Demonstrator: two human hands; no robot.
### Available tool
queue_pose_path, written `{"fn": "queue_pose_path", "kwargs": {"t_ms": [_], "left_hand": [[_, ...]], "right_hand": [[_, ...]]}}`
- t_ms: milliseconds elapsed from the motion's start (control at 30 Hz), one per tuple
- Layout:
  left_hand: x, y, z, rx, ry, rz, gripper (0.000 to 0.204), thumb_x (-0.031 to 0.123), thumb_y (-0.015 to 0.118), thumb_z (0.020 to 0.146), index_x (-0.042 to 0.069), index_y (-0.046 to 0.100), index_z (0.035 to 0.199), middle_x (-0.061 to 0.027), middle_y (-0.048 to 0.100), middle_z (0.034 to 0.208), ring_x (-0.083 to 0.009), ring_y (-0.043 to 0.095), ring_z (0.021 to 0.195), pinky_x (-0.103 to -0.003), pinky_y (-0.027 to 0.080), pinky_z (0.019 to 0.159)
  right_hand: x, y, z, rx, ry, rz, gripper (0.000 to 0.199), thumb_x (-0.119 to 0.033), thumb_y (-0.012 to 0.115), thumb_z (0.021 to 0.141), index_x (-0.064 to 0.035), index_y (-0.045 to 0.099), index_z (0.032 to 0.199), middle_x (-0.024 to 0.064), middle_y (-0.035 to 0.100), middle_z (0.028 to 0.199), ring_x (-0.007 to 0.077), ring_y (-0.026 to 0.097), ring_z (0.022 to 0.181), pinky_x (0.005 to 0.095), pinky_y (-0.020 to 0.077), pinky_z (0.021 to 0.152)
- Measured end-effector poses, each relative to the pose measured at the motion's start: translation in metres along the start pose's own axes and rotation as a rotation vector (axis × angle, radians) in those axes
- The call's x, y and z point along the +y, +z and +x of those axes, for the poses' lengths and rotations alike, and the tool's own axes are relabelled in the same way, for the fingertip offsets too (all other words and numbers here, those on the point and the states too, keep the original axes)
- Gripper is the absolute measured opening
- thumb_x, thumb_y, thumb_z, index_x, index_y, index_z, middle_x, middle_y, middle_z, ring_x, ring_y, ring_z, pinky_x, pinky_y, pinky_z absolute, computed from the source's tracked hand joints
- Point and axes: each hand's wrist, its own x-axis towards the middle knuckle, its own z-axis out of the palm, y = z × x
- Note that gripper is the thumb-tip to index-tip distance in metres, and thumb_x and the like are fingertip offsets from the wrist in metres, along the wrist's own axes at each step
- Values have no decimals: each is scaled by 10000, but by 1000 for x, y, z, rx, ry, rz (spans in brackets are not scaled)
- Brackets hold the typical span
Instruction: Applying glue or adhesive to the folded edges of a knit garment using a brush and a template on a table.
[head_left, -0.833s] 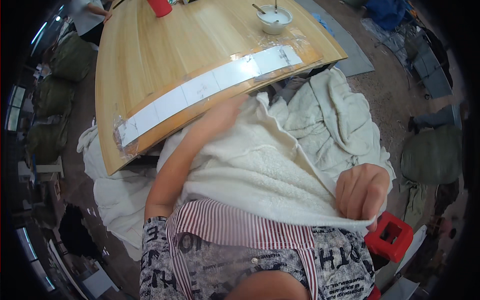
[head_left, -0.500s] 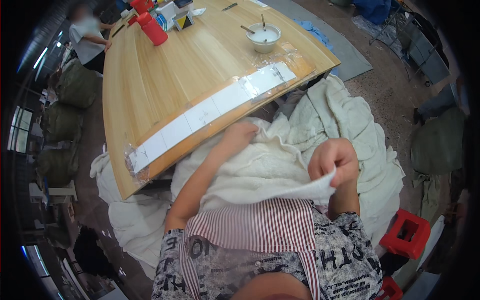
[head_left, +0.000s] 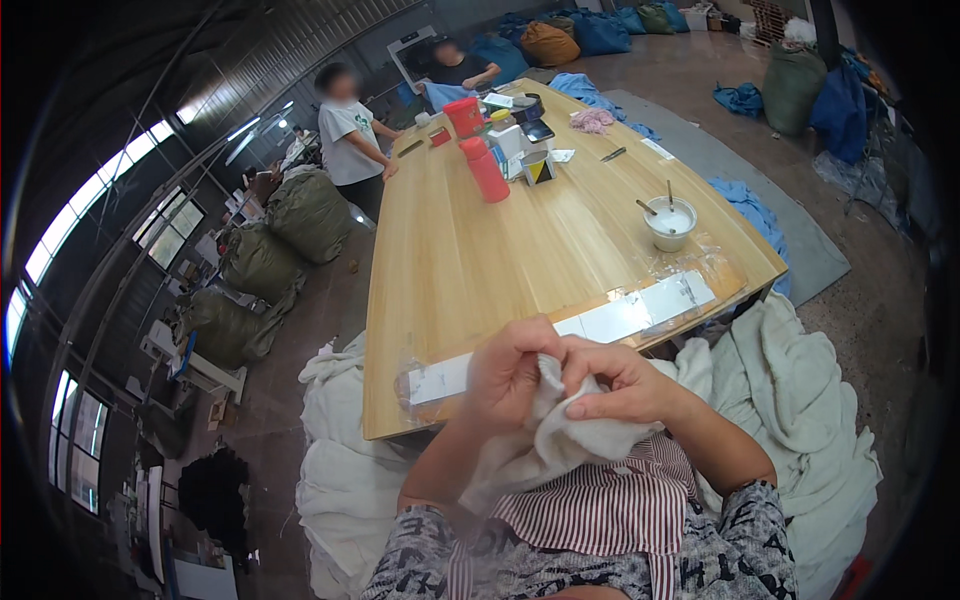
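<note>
A white, fluffy piece of cloth is bunched up in front of my chest, above the near edge of the table. My left hand has its fingers curled around one gathered part of it. Close against it, my right hand pinches the cloth between thumb and fingers. The rest of the piece hangs below both hands over my striped apron. Larger heaps of the same white cloth lie to the right and left of me, below the tabletop.
On the wooden table a white strip is taped along the near edge. A bowl with utensils, a red bottle and small boxes stand farther off. Two people are at the far end. Green sacks line the left.
My hands were apart, spreading the cloth lower down; now they are close together and raised, with the cloth bunched between them. The view has tilted up, showing more of the room.
</note>
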Motion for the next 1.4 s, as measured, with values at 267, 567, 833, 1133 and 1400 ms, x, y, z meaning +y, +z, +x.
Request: {"fn": "queue_pose_path", "kwargs": {"t_ms": [267, 567, 833, 1133, 1400], "left_hand": [[-38, 0, 11, -212, -553, -576, 344, 349, 556, 951, 8, 590, 982, -89, 644, 936, -166, 617, 911, -294, 490, 810], [-67, 25, -22, -409, -643, -432, 196, 163, 684, 853, 5, 693, 969, -46, 685, 911, -114, 605, 837, -257, 489, 720], [-110, 16, -38, -503, -751, 145, 141, 116, 707, 778, 65, 707, 909, -53, 692, 824, -122, 609, 772, -278, 477, 699], [-7, -97, -8, 200, -604, -136, 64, 33, 679, 783, 3, 693, 838, -18, 673, 803, -75, 598, 736, -220, 472, 680], [-23, -15, 33, -58, -469, 769, 313, 333, 721, 766, 36, 628, 734, -161, 613, 674, -306, 634, 687, -391, 484, 638]], "right_hand": [[-39, 36, 35, -407, -18, 213, 185, -140, 732, 788, -47, 579, 740, 81, 598, 889, 182, 547, 783, 285, 392, 732], [-56, 15, 8, -417, -246, 313, 192, -145, 774, 716, -23, 626, 711, 180, 623, 821, 248, 554, 715, 327, 379, 667], [-67, -19, -15, -396, -319, 275, 161, -69, 760, 735, 5, 626, 786, 196, 602, 877, 262, 591, 730, 352, 450, 642], [-100, -51, -62, -97, -529, 317, 174, -75, 771, 724, -8, 613, 751, 197, 609, 881, 225, 601, 708, 296, 453, 621], [-63, -53, -59, 142, -198, -286, 182, -23, 764, 642, -18, 612, 741, 144, 610, 1025, 213, 572, 914, 308, 423, 831]]}}
